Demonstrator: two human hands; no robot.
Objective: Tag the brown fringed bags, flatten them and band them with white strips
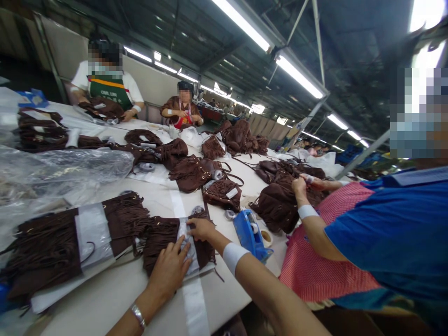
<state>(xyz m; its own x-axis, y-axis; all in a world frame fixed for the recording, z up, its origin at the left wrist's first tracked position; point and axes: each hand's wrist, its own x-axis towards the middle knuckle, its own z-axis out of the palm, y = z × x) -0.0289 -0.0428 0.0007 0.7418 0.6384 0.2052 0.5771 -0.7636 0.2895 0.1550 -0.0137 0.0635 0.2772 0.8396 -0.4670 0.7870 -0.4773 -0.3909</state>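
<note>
A dark brown fringed bag (159, 235) lies flat on the table in front of me, a pale wrapping sheet (192, 259) around its middle. My left hand (170, 263) rests on the bag and the sheet's near part, fingers stretched and apart. At the sheet's far part is my right hand (202, 229), its fingers curled in and closed at the sheet's edge; the fingertips are partly hidden. To the left, a second fringed bag (45, 242) bears a similar pale band (93, 228) and lies on white sheeting.
A blue tape dispenser (250, 233) stands right of my right hand. Several brown bags (192, 172) cover the table's far side. Clear plastic (70, 168) is heaped at left. A co-worker in blue (385, 224) handles a bag (276, 205) close on my right; two people sit across.
</note>
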